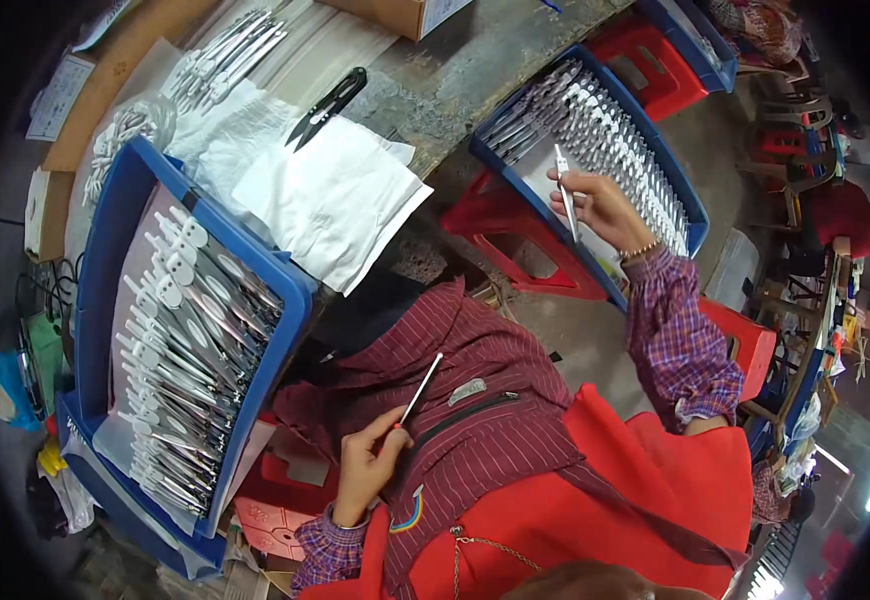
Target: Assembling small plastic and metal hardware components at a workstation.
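Piece (570, 213): silver, slim, pale tip up, slightly tilted; in right hand (610, 212), at near side of right bin (697, 238). Lower end overlaps bin wall in view; can't tell if touching.
Stick (421, 392): thin, white, red bit by the fingers; in left hand (367, 468), slanting up and right in front of apron (505, 350).
Right bin load: packed rows of silver parts (610, 130), pale sheet showing at near side. Red stool (520, 250) under it.
Left bin (100, 260): blue, tilted in view, stacked with more parts (180, 350); its wall stands between those and left hand.
Table (445, 75): worn top, beyond the lap, between the two bins.
Cloth (330, 205): white, crumpled, on table, corner past the edge; left bin hides part of it.
Snips (327, 108): black, blades on cloth, handle on table.
Table far left: bundle of parts (225, 60), white cord (140, 125) near it.
Hands: well apart, each pinched on its own item, right on piece, left on stick.
Piece vs hands: between right thumb and fingers, sticking out both ends; well up and right of left hand and stick.
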`<state>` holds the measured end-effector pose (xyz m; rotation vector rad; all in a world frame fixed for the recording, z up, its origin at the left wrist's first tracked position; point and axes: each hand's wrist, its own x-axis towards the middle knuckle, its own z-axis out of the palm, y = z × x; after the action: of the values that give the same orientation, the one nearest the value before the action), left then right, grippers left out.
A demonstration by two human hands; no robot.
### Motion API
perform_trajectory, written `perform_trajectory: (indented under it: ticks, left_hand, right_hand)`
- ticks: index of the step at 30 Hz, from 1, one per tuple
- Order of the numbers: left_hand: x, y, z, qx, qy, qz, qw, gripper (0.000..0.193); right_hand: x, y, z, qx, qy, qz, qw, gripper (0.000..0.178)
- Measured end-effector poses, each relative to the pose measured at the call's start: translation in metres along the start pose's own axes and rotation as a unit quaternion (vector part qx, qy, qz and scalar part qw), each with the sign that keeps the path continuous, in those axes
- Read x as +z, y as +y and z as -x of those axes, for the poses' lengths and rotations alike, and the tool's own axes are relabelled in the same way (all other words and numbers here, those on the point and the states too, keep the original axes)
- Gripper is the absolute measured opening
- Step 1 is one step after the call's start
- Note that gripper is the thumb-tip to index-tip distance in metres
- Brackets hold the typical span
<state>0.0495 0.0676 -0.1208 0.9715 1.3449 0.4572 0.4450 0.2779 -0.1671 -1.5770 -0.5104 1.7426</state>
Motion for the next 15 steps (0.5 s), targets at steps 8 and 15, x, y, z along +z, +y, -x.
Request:
perform_trajectory:
  ticks: [8, 15]
  left_hand:
    - [0.006, 0.004, -0.001, -0.002, 0.006, -0.029, 1.000, 0.031]
    - [0.007, 0.006, -0.002, -0.017, 0.008, -0.026, 0.999, 0.032]
  right_hand:
    - [-0.030, 0.024, -0.070, 0.065, 0.076, -0.002, 0.995, 0.019]
    - [-0.030, 0.031, -0.109, -0.013, 0.131, -0.066, 0.989, 0.016]
